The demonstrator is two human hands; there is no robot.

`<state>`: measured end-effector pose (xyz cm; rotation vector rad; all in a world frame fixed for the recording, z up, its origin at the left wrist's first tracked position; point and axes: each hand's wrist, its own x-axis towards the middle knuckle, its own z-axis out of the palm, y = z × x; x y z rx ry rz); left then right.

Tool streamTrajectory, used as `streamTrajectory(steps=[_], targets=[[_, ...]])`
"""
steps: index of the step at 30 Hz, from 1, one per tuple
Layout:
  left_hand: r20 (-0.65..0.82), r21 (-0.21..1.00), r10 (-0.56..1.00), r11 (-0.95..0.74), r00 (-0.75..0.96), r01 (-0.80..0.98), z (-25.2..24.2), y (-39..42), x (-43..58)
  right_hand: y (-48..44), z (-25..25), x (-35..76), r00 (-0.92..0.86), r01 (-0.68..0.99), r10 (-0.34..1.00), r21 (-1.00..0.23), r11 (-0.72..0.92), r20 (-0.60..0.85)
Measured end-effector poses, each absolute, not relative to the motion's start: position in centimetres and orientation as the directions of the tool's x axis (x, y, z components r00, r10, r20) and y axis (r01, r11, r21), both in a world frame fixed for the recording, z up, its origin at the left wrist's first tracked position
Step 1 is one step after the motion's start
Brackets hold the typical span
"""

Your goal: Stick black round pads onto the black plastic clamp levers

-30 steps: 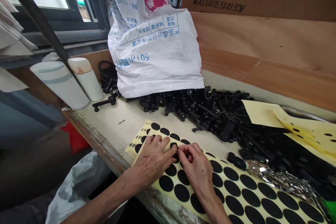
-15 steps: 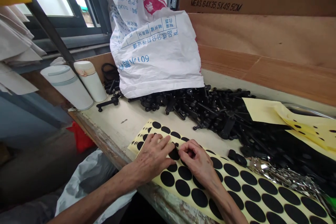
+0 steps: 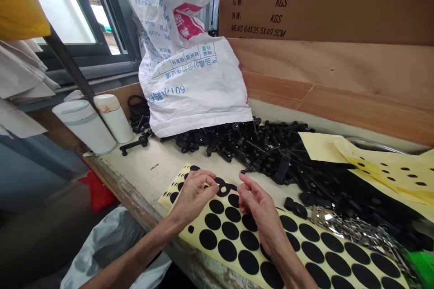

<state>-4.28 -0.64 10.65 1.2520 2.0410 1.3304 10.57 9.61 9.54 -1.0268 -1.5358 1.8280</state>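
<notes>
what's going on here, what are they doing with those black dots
A person is working at a bench with both bare hands over a yellow backing sheet of round black pads. The left hand and right hand are close together above the sheet, fingers curled; whether either holds a pad is hard to tell. Behind them, a heap of black plastic parts spills from a white woven sack.

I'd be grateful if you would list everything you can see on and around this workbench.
Sack: one, white with blue and red print, back of bench
Plastic parts: many, black, heaped below sack
Sticker sheet: one, yellow, front of bench
Round stickers: many, black, on sheet
Bottles: two, white, left of sack
Cardboard box: one, brown, behind bench
Backing paper: some, yellow, far right
Metal bits: many, silver, beside sheet
Left hand: one, bare, above sheet
Right hand: one, bare, above sheet
</notes>
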Motion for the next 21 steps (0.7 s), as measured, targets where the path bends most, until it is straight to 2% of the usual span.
streamTrajectory(steps=[2, 5, 8, 11, 15, 19, 21], targets=[[0.096, 0.909, 0.849, 0.138, -0.52, 0.392, 10.7, -0.4, -4.2, 9.6, 9.7, 10.6, -0.569, 0.069, 0.791, -0.972, -0.226, -0.225], [0.064, 0.934, 0.86, 0.127, -0.506, 0.334, 10.8, 0.0, -3.9, 9.7, 9.8, 10.7, -0.581, 0.097, 0.797, -0.986, -0.133, -0.165], [0.042, 0.939, 0.876, 0.13, -0.48, 0.319, 11.0, 0.7, -3.8, 10.0, 9.8, 10.8, -0.544, 0.095, 0.837, -0.995, -0.008, -0.059], [0.038, 0.936, 0.899, 0.121, -0.437, 0.331, 11.5, 1.5, -4.0, 10.4, 9.7, 10.9, -0.513, 0.073, 0.857, -0.997, -0.002, -0.04], [0.096, 0.919, 0.926, 0.059, -0.366, 0.39, 12.0, 2.1, -4.4, 10.9, 9.3, 11.1, -0.51, 0.091, 0.856, -0.995, -0.043, -0.084], [0.132, 0.871, 0.935, 0.048, -0.328, 0.488, 12.1, 2.3, -4.4, 10.8, 9.2, 11.1, -0.489, 0.112, 0.872, -0.993, 0.023, -0.035], [0.202, 0.795, 0.927, 0.033, -0.316, 0.606, 11.8, 2.8, -4.7, 10.7, 9.3, 11.0, -0.426, 0.121, 0.905, -0.99, 0.067, 0.009]])
